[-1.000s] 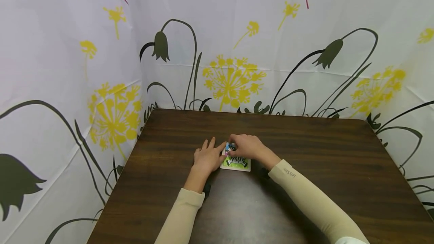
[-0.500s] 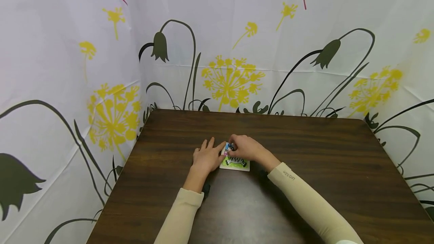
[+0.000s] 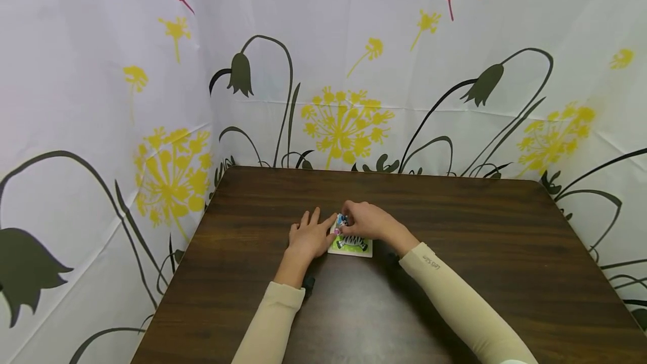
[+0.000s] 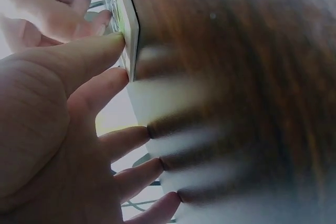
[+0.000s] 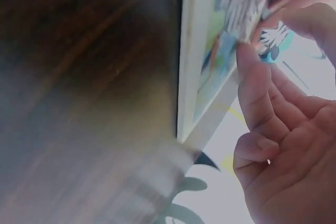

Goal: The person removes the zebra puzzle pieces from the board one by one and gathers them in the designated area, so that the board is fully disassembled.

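Note:
A small square puzzle board (image 3: pixel 350 250) with a zebra picture on green lies flat on the table. Over its upper left part, the right hand (image 3: pixel 373 221) pinches a puzzle piece (image 5: pixel 274 40) with black-and-white stripes and blue, seen tilted between thumb and fingers in the right wrist view. The left hand (image 3: pixel 308 239) lies with spread fingers along the board's left side. In the left wrist view its thumb and index fingertips touch the board's pale edge (image 4: pixel 130 35), while the other fingertips rest on the table. Right fingers hide part of the picture.
The dark wood-grain table (image 3: pixel 455 251) extends around the board on all sides. Behind and to the left hangs a white curtain (image 3: pixel 323 44) printed with flowers, close to the table's far edge. Both forearms wear beige sleeves (image 3: pixel 275 319).
The camera view shifts slightly. Both hands stay at the board in nearly the same pose, the right still pinching the piece over the upper left part.

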Motion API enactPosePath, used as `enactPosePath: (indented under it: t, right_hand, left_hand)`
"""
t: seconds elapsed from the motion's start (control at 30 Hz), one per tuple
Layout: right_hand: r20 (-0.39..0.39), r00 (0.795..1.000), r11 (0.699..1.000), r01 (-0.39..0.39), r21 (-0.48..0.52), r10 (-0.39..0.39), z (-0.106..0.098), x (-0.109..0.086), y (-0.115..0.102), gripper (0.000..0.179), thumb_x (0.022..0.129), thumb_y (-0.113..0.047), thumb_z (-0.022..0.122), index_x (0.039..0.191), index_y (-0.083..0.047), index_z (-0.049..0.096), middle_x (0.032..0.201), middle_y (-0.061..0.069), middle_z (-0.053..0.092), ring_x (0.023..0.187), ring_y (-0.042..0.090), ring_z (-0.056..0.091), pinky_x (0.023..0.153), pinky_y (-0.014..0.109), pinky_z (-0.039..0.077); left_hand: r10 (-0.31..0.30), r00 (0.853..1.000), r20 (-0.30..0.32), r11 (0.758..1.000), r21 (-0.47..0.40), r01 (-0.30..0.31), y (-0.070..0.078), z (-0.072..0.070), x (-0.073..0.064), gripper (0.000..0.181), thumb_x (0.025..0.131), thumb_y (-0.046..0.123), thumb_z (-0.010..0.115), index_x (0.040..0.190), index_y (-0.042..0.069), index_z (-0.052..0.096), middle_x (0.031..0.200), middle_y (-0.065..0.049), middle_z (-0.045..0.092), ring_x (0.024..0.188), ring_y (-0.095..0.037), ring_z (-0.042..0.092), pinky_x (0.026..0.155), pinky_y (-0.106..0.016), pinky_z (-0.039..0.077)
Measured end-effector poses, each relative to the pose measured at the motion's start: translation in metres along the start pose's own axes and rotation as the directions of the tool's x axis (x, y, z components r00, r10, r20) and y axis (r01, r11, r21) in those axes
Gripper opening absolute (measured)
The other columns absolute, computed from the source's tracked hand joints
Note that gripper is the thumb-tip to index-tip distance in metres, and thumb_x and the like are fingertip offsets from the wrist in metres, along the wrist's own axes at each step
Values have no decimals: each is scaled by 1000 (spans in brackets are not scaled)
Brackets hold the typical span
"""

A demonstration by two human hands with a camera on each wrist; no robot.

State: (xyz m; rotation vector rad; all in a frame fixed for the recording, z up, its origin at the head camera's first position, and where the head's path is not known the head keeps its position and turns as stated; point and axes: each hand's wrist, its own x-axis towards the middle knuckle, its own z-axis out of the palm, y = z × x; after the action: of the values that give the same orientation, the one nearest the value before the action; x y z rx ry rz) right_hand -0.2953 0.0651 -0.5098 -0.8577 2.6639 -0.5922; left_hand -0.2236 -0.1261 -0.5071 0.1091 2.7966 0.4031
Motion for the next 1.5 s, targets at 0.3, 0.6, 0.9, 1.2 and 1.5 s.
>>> enactPosePath:
  t: [0.3, 0.6, 0.9, 1.2, 1.5]
  right_hand:
    - [-58, 998, 982, -11, 189, 22, -5, -21, 24, 38, 103, -39, 74, 128, -12, 68, 113, 5, 74, 94, 17, 69, 85, 41, 60]
    - [-134, 986, 956, -55, 289, 98, -15, -58, 60, 41, 102, -32, 76, 135, -9, 68, 123, 8, 75, 94, 16, 71, 78, 36, 59]
    - [-117, 976, 961, -151, 232, 182, -23, -77, 92, 37, 102, -29, 75, 131, -8, 67, 124, 14, 73, 97, 22, 66, 85, 43, 57]
    - [-95, 977, 960, -167, 225, 192, -21, -75, 101, 34, 101, -24, 76, 130, -8, 68, 102, 9, 64, 83, 21, 57, 73, 35, 47]
    - [-95, 976, 959, -172, 227, 198, -23, -73, 102, 42, 100, -26, 78, 134, -5, 65, 96, 9, 63, 77, 20, 55, 67, 33, 46]
  left_hand:
    - [17, 998, 59, 999, -52, -14, -9, 1, 0, 68, 112, 50, 52, 173, 36, 26, 183, -11, 10, 169, -41, 7, 131, -67, 17]
    - [65, 992, 110, 985, -168, -46, -24, 9, 12, 102, 98, 64, 67, 175, 33, 8, 183, -11, -3, 169, -41, -6, 134, -67, 3]
    - [101, 988, 121, 985, -149, -82, -21, -2, 1, 107, 92, 62, 78, 175, 26, 20, 183, -15, 2, 169, -42, -2, 134, -67, 7]
    - [96, 986, 133, 982, -173, -72, -23, 6, 8, 110, 92, 62, 78, 175, 29, 15, 183, -12, -6, 169, -38, -11, 135, -65, 1]
    - [88, 987, 131, 981, -183, -63, -25, 14, 20, 109, 92, 59, 79, 175, 32, 14, 182, -9, -9, 169, -38, -14, 135, -64, -2]
